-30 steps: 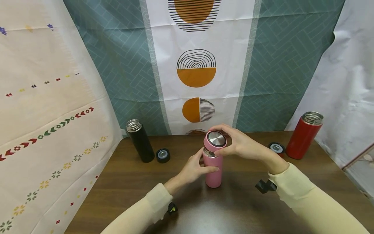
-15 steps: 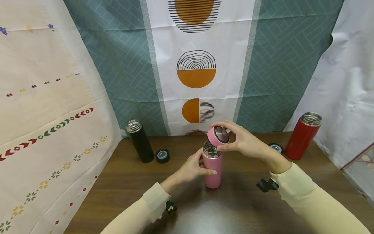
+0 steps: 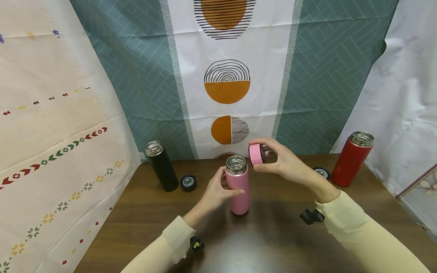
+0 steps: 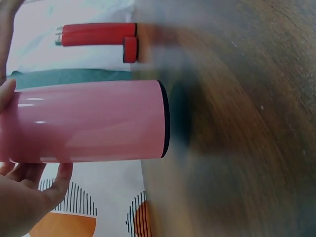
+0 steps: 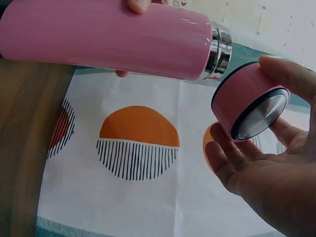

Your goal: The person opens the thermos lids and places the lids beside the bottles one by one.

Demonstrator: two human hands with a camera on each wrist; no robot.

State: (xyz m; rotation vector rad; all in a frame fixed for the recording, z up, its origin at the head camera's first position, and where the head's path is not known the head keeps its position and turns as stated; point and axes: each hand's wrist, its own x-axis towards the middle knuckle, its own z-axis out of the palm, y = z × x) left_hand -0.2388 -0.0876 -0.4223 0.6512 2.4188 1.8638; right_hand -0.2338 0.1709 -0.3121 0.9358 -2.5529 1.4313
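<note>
My left hand [image 3: 214, 192] grips the side of a pink thermos bottle [image 3: 239, 189], its thumb across the front. The bottle's mouth is uncovered, with a bare steel neck [image 5: 219, 51]. In the left wrist view the dark base [image 4: 165, 119] hangs just over the table. Held between thumb and fingers of my right hand [image 3: 285, 161] is the bottle's pink lid [image 3: 255, 154]. The lid is tipped on its side, to the right of the mouth and apart from it in the head view. Its steel top [image 5: 261, 114] faces the palm in the right wrist view.
At the back left, an uncapped black bottle [image 3: 163, 168] stands beside its black lid [image 3: 188, 182]. An uncapped red bottle [image 3: 351, 161] stands at the back right, its lid [image 3: 321, 173] next to it. Patterned cloth [image 3: 191, 57] hangs behind the wooden table [image 3: 129, 227].
The pink lid has come off the bottle, moved up and right, and turned onto its side. The left hand has shifted the bottle slightly left and up.
</note>
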